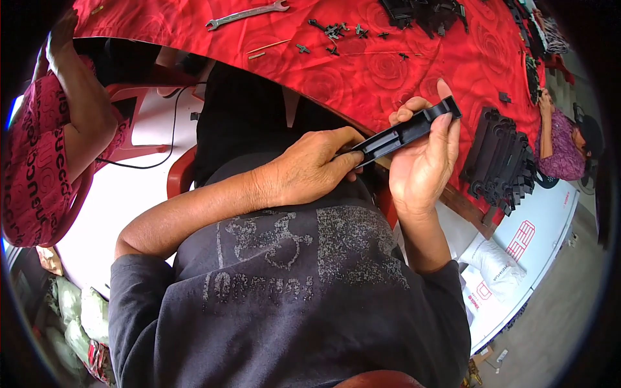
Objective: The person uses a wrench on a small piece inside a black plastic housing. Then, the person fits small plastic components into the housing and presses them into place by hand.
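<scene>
Left hand point(317, 163) pinches the black plastic part point(407, 133) low, right hand point(424, 160) clasps it high: one slack thumb and it could slip free!

The long black part point(409, 133) looks smooth plastic, the wrench point(248, 14) shiny metal, the tablecloth point(149, 26) glossy, wrinkled cloth.

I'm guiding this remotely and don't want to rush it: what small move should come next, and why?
I'd probably have the left hand press its thumb lightly into the black channelled part: that thumb lies at the near end of the open channel, while the right hand grips the far end and could brace it.
</scene>
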